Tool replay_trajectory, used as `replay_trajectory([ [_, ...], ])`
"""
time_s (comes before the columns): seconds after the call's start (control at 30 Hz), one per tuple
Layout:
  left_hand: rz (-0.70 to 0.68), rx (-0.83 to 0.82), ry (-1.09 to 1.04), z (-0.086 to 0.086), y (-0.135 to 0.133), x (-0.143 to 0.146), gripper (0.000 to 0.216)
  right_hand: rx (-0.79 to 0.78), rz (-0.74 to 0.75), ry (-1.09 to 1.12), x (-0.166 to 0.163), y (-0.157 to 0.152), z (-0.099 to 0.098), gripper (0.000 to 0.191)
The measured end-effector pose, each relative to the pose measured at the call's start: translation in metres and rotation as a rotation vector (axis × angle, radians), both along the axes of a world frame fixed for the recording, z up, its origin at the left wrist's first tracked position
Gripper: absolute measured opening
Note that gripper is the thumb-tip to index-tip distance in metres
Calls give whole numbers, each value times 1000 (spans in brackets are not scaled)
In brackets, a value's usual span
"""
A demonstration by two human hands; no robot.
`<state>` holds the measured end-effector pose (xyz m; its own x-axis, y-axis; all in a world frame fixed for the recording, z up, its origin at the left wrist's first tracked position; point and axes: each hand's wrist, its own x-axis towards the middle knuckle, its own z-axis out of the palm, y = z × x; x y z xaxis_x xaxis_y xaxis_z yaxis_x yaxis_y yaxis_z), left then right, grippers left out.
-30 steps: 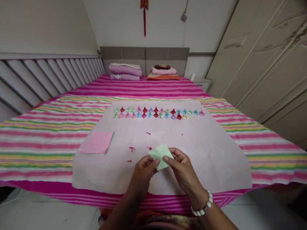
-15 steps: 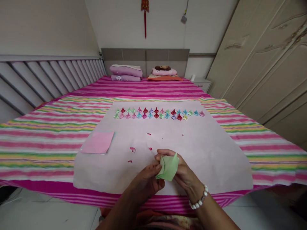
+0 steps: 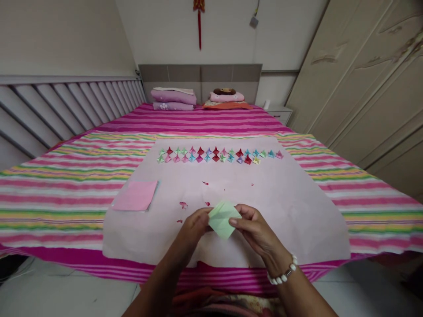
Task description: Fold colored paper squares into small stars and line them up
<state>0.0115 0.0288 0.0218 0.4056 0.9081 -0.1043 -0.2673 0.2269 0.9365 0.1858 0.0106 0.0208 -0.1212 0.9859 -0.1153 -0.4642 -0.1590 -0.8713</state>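
Note:
A folded light green paper (image 3: 222, 219) is held between both hands just above the pale pink sheet (image 3: 291, 207) spread on the bed. My left hand (image 3: 192, 227) pinches its left edge with closed fingers. My right hand (image 3: 256, 231), with a white bead bracelet on the wrist, grips its right side with thumb and fingers. Farther up the sheet lie two rows of several small folded paper pieces (image 3: 218, 155) in red, pink, green and blue.
A stack of pink square papers (image 3: 135, 195) lies to the left on the sheet. Small red paper scraps (image 3: 183, 205) dot the sheet near my hands. The striped bedspread (image 3: 59, 185) covers the bed; pillows (image 3: 173, 99) at the headboard, a wardrobe (image 3: 366, 83) to the right.
The green paper was turned and lowered between my hands half a second ago, then raised back and flattened; both hands kept hold of it throughout.

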Motion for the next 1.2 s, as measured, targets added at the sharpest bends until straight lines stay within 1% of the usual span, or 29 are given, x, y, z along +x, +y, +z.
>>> replay_trajectory([
  [0.1,-3,120,177,11,-3,-3,29,-7,-5,-49,-2,-2,4,23],
  [0.17,0,145,216,15,-4,-3,21,5,-18,-87,-2,-3,4,23],
  [0.3,-44,139,192,15,-3,-4,17,81,-6,-141,0,-5,1,14],
  [0.43,-54,129,183,13,-3,-10,14,180,2,-146,7,-7,1,6],
  [0.57,-116,211,204,16,-5,-15,17,275,52,-209,12,-10,4,5],
  [0.63,-125,264,231,18,-6,-14,18,257,55,-214,12,-10,5,10],
  [0.73,-64,361,310,19,-7,-10,14,172,22,-231,7,-8,6,20],
  [0.8,-16,403,364,18,-7,-6,9,142,30,-285,3,-6,6,20],
  [0.83,13,399,377,17,-7,-5,9,138,40,-311,1,-6,6,18],
  [0.87,39,377,376,16,-7,-4,13,137,53,-329,0,-5,6,17],
  [0.97,102,263,299,13,-5,-2,31,146,71,-341,-2,-5,7,18],
  [1.0,112,234,274,11,-4,-2,31,151,71,-344,-2,-6,7,18],
  [1.1,124,171,246,10,-3,-1,21,165,65,-369,-3,-7,7,18],
  [1.2,111,107,231,11,-1,0,19,159,49,-384,-5,-8,6,18],
])
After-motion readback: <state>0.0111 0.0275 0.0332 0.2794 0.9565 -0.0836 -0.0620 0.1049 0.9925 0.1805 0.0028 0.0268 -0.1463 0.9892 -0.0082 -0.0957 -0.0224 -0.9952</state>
